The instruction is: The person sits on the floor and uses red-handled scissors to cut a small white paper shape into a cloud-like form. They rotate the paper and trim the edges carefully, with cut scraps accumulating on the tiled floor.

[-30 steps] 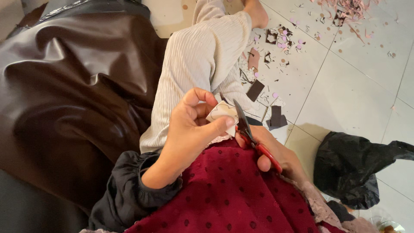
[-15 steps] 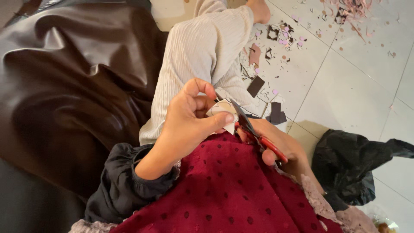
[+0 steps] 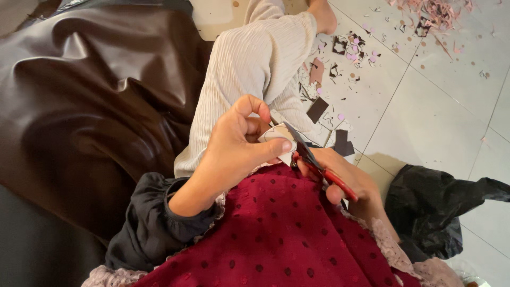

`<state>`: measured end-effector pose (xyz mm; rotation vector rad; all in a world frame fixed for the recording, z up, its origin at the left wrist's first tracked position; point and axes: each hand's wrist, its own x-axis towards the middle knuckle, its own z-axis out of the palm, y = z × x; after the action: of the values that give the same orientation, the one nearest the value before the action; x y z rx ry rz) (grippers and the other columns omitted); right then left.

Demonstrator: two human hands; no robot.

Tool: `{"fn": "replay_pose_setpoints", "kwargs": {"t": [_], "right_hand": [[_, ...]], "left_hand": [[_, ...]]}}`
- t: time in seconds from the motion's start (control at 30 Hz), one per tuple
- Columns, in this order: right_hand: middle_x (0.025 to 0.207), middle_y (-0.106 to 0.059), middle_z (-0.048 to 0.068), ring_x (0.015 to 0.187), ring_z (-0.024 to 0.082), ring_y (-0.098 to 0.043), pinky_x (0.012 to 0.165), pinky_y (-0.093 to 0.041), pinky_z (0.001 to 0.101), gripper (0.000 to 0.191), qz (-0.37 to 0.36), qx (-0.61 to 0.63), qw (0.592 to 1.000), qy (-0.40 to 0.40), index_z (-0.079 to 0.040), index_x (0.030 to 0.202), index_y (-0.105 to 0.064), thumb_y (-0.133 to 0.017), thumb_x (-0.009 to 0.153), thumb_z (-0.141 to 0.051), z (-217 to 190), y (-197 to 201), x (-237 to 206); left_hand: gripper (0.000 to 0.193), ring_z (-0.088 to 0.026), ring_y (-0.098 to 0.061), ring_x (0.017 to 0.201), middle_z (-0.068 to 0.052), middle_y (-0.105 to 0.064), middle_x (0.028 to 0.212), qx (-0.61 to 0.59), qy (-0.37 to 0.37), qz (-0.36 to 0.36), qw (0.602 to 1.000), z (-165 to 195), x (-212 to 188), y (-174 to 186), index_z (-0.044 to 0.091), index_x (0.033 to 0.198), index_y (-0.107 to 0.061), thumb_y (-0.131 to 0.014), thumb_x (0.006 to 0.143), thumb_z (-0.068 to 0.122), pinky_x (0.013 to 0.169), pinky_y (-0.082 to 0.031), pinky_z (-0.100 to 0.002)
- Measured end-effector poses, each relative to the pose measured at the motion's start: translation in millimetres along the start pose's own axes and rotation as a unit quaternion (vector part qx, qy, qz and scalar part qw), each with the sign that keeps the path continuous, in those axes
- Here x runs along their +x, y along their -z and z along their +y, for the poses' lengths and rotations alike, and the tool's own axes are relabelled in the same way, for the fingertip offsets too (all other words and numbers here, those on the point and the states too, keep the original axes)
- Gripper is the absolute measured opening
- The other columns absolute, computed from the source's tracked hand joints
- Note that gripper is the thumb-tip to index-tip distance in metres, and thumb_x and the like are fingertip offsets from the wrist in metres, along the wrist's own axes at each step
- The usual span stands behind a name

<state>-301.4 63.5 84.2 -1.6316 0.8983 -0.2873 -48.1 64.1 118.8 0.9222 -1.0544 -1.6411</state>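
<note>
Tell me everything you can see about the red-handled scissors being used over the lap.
The red-handled scissors have dark, narrow blades and glossy red grips, plastic by the look of them. The right hand holds the handles, fingers wrapped round them, so the loops are mostly hidden. The blades point up and away from the body, their tips at the small pale cream piece of sheet material pinched in the left hand. They sit just above the dark red dotted fabric on the lap.

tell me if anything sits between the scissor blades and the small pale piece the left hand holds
Nothing visible does. The scissors in the right hand already meet the pale piece pinched by the left hand.
</note>
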Motion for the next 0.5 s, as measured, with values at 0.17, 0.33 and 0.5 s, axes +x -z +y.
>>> {"fn": "replay_pose_setpoints", "kwargs": {"t": [0.17, 0.33, 0.5], "right_hand": [[0.097, -0.053, 0.001, 0.089, 0.013, -0.046, 0.077, -0.035, 0.0285, 0.114, 0.161, 0.114, 0.977, -0.080, -0.004, 0.111, -0.061, -0.056, 0.050, -0.101, -33, -32, -23], [0.107, -0.053, 0.002, 0.098, 0.015, -0.048, 0.087, -0.039, 0.0295, 0.109, 0.168, 0.152, 0.971, -0.075, -0.003, 0.117, -0.057, -0.058, 0.060, -0.096, -44, -37, -24], [0.108, -0.049, 0.004, 0.098, 0.017, -0.046, 0.089, -0.038, 0.0306, 0.109, 0.139, 0.175, 0.973, -0.061, -0.002, 0.122, -0.054, -0.054, 0.066, -0.096, -38, -39, -22]], "left_hand": [[0.035, -0.006, -0.063, 0.067, -0.005, -0.068, 0.083, -0.017, -0.024, 0.019, 0.999, -8, 0, -6, 0.005, 0.102, -0.047, -0.078, 0.085, 0.000, 0.062, -0.055, -0.020], [0.034, -0.006, -0.064, 0.072, -0.005, -0.068, 0.085, -0.056, -0.056, 0.020, 0.997, -14, -4, -11, 0.004, 0.110, -0.049, -0.076, 0.089, 0.001, 0.065, -0.053, -0.019], [0.031, -0.006, -0.068, 0.077, -0.006, -0.071, 0.089, -0.061, -0.058, 0.049, 0.995, -19, -2, -17, 0.001, 0.116, -0.055, -0.073, 0.092, 0.005, 0.066, -0.058, -0.021]]}}
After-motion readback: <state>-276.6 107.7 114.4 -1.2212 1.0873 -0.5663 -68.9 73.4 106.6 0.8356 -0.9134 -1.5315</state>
